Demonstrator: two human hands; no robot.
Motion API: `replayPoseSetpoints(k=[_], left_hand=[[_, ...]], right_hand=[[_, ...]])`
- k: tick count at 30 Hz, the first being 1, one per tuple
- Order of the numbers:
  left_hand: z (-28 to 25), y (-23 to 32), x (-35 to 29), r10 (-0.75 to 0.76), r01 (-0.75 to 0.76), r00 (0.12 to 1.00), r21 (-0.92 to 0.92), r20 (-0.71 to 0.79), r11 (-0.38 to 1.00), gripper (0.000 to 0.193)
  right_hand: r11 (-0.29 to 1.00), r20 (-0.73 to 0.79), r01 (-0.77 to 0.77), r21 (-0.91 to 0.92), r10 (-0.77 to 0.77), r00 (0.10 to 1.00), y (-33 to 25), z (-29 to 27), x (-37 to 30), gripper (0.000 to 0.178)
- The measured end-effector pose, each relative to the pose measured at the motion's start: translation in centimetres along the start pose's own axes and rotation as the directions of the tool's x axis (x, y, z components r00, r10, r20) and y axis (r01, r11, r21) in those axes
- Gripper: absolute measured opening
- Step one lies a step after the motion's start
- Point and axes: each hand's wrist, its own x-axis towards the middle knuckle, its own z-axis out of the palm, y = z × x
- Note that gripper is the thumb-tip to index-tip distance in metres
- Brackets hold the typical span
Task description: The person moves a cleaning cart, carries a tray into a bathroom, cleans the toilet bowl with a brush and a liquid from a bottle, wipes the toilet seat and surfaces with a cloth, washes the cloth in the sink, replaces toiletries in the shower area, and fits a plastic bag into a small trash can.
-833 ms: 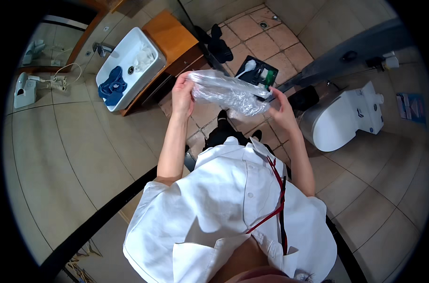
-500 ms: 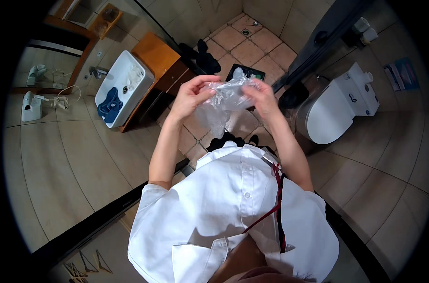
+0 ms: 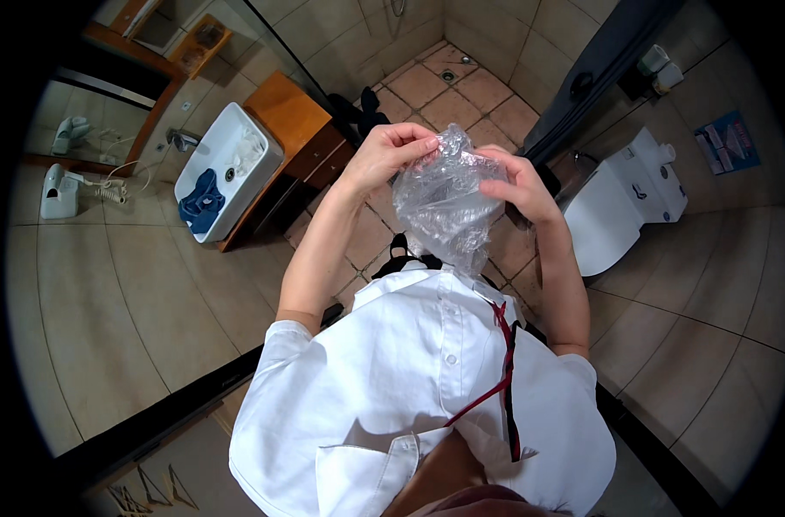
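Note:
Between my two hands hangs a crumpled clear plastic bag (image 3: pixel 448 207), partly spread out, its lower end near the front of my white shirt. My left hand (image 3: pixel 395 153) pinches the bag's upper left edge between thumb and fingers. On the other side, my right hand (image 3: pixel 522 183) grips the upper right edge, thumb and fingers closed on the thin film. The bag covers part of the floor behind it. Whether anything lies inside it I cannot tell.
At the left, a white basin (image 3: pixel 267 164) on a wooden cabinet (image 3: pixel 293 116) holds a dark blue cloth (image 3: pixel 203 202) and crumpled clear plastic (image 3: pixel 248 151). A hair dryer (image 3: pixel 59 191) hangs on the wall. A white toilet (image 3: pixel 603 224) stands at the right, beside a dark curtain (image 3: pixel 582 82).
The plastic bag has been spread wider and raised slightly toward the right. Both hands have shifted right, and my right hand has come lower along the bag's edge.

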Motion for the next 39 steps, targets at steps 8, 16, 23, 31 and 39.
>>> replayPoseSetpoints(k=[8,16,23,31,39], left_hand=[[-0.8,0.2,2.1,0.026,-0.023,0.999,0.087,-0.033,0.996,0.014],[-0.8,0.5,2.6,-0.021,0.021,0.999,0.003,-0.033,1.000,0.011],[-0.8,-0.4,3.5,0.004,-0.001,1.000,-0.103,0.021,0.995,0.015],[-0.3,-0.7,4.5,-0.212,0.222,0.965,-0.046,0.156,0.974,0.014],[0.8,-1.1,4.6,-0.178,0.169,0.984,-0.223,-0.023,0.960,0.016]], right_hand=[[0.989,-0.222,-0.110,0.102,0.131,0.966,-0.4,1.1,2.7,0.015],[0.995,-0.234,-0.083,0.061,0.095,0.968,-0.7,1.1,2.5,0.017],[0.961,-0.261,-0.262,-0.090,0.231,0.937,-1.0,1.4,2.3,0.012],[0.998,-0.271,-0.059,-0.030,0.049,0.961,-0.3,-0.9,1.1,0.026],[0.843,-0.721,-0.033,-0.537,-0.438,0.537,1.8,-2.7,-2.7,0.025]])
